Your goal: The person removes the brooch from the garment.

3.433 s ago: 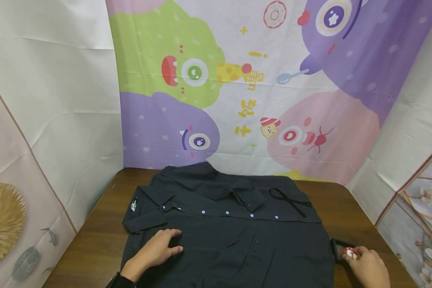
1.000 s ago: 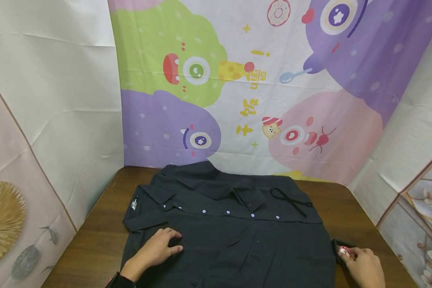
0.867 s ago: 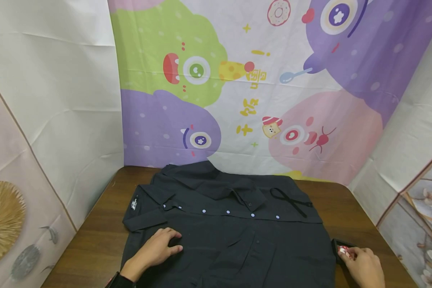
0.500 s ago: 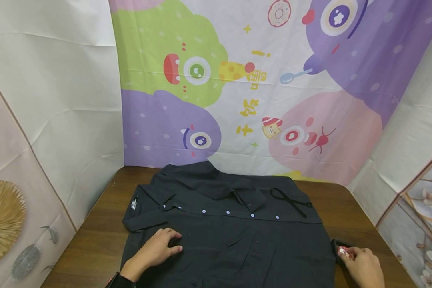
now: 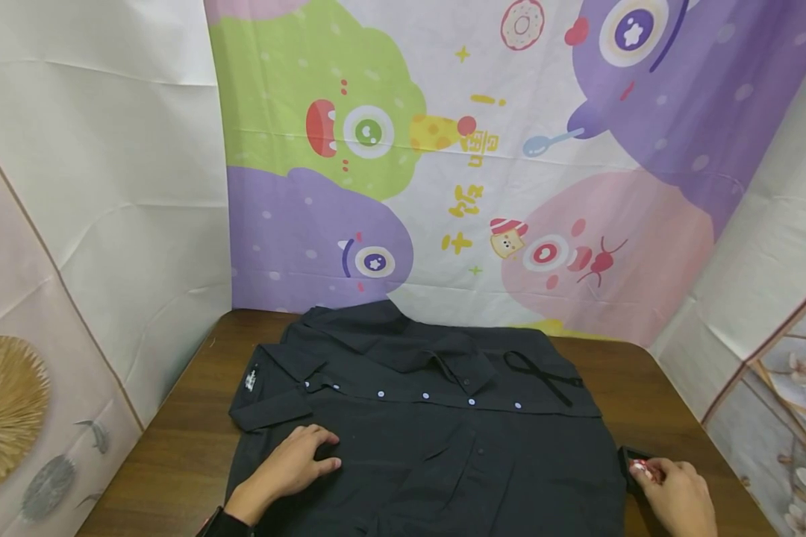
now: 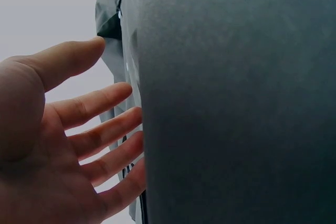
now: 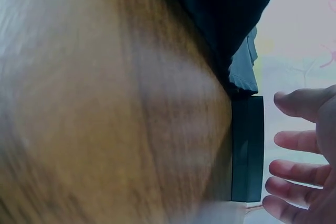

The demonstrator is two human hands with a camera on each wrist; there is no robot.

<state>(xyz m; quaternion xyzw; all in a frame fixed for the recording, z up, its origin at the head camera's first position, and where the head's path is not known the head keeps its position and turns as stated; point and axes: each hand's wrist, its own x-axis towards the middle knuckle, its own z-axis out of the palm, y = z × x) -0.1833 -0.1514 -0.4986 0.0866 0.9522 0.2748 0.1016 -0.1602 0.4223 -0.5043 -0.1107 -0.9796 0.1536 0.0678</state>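
our left hand (image 5: 289,470) lies flat on the black shirt (image 5: 443,440), fingers straight and a little spread, palm down on the cloth near the shirt's left side, just below the short sleeve (image 5: 269,406). in the left wrist view the same hand (image 6: 58,150) shows its fingers (image 6: 105,129) loose and open against the dark fabric (image 6: 236,103), holding nothing.

our right hand (image 5: 678,496) sits at the near right corner of the table, fingers loosely extended, touching a small black box (image 5: 634,462) that lies just beside the shirt's right edge. a small red and white thing (image 5: 641,468) rests at the fingertips on that box (too small for us to say what it is, or whether we pinch it). in the right wrist view the fingers (image 7: 299,174) hang relaxed and apart next to the black box (image 7: 247,148), not wrapped round it.

the shirt is spread front-up over most of the brown wooden table (image 5: 175,455), collar (image 5: 443,358) toward the far side, a row of pale buttons (image 5: 425,395) running across it, and a thin black ribbon (image 5: 540,377) lying on its right shoulder area. a small white label (image 5: 249,383) shows on the left sleeve.

behind the table hangs a cartoon backdrop (image 5: 483,156) with green, purple and pink monsters, with white cloth (image 5: 101,149) to its left.
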